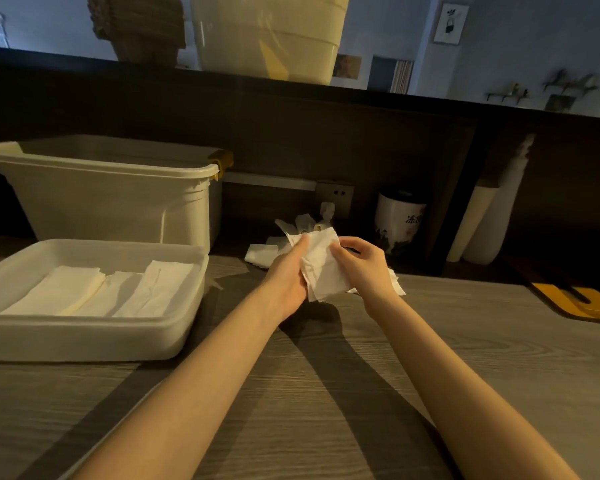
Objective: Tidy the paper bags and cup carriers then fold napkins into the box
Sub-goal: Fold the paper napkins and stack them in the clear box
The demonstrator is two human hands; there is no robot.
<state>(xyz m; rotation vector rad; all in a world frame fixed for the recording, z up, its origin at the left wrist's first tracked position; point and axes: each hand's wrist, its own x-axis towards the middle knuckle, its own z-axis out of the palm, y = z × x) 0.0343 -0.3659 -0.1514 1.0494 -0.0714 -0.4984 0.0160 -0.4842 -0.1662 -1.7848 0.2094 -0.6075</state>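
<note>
Both hands hold one white napkin (321, 268) above the wooden surface (326, 393). Left hand (290, 275) grips its left edge; right hand (359, 263) pinches the upper right. Shallow box (94, 337) (three folded napkins (101, 291) inside) sits left. Loose napkins (262, 255) lie just behind.

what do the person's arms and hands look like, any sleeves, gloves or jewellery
Both forearms are bare right up to the frame edge, with no sleeves showing. The left hand and right hand wear no gloves, and no watch, bracelet or ring is visible.
</note>
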